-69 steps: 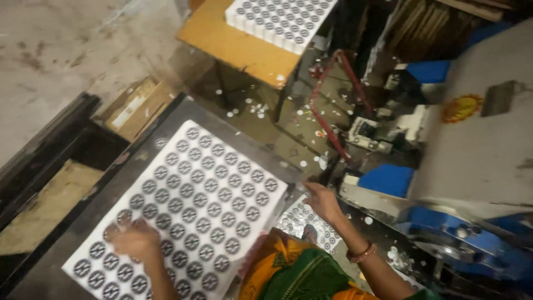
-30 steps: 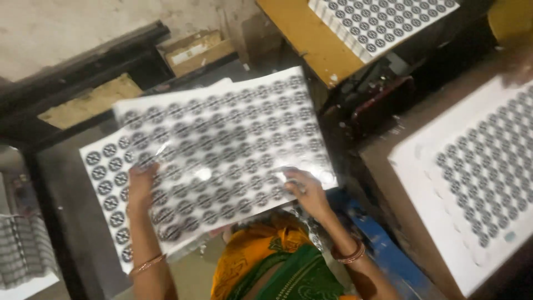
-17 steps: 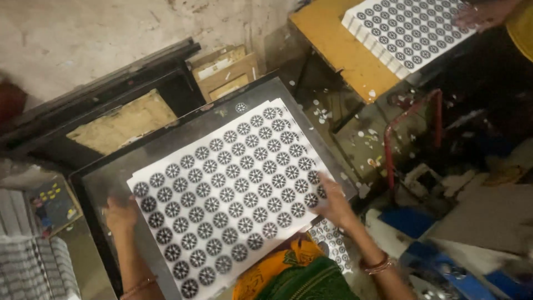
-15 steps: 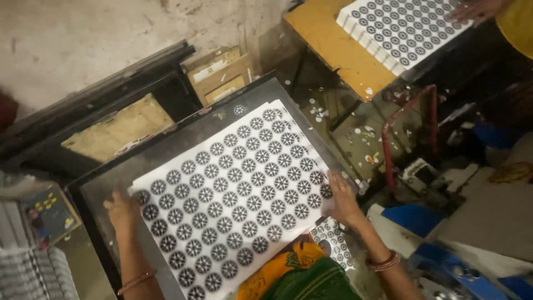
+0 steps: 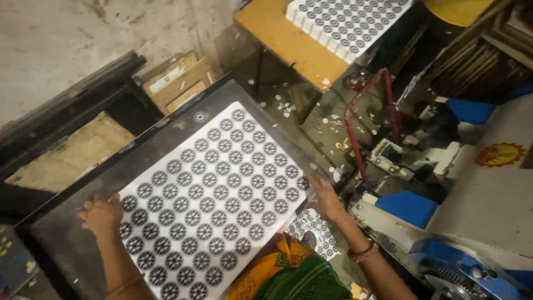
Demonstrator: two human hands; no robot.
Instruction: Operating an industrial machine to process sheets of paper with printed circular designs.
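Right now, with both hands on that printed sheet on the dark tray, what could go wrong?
1. The printed sheet is held only at its two edges by the left hand and right hand, so it may slide askew on the dark tray.
2. The right hand sits at the tray's edge close to the machine; a slip could knock it against metal parts.
3. Paper scraps litter the floor; one could get under the sheet.
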